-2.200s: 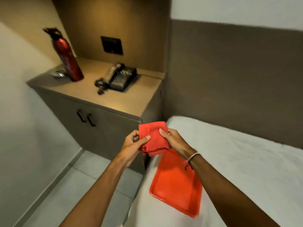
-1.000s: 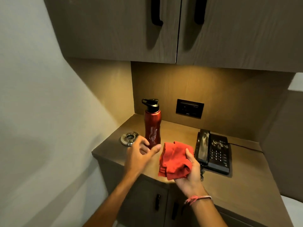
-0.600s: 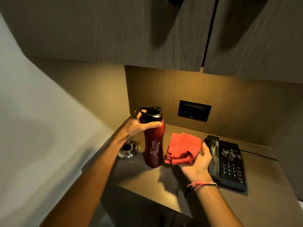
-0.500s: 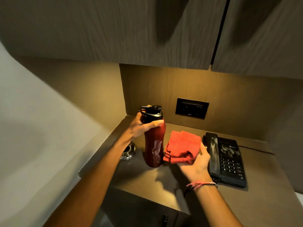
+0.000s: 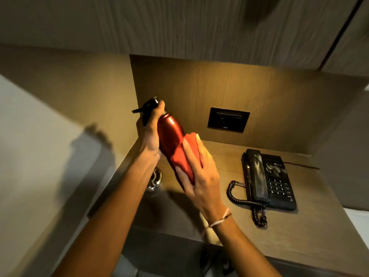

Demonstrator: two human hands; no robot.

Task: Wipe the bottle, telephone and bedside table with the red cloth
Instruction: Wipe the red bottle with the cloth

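The red metal bottle (image 5: 169,128) with a black cap is lifted off the bedside table (image 5: 299,236) and tilted, cap up and to the left. My left hand (image 5: 150,134) grips it by the neck, just under the cap. My right hand (image 5: 199,176) presses the folded red cloth (image 5: 184,156) around the bottle's lower half, which the cloth and hand hide. The black telephone (image 5: 268,180) lies on the table to the right, apart from both hands, its coiled cord trailing toward the front edge.
A round metal ashtray (image 5: 154,181) sits on the table under my left wrist. A black wall socket (image 5: 228,122) is set in the back panel. Overhead cabinets (image 5: 179,27) hang low above the table. A white wall closes the left side.
My left hand has raised the bottle off the table and tipped it. My right hand has brought the red cloth from beside the bottle onto its lower body.
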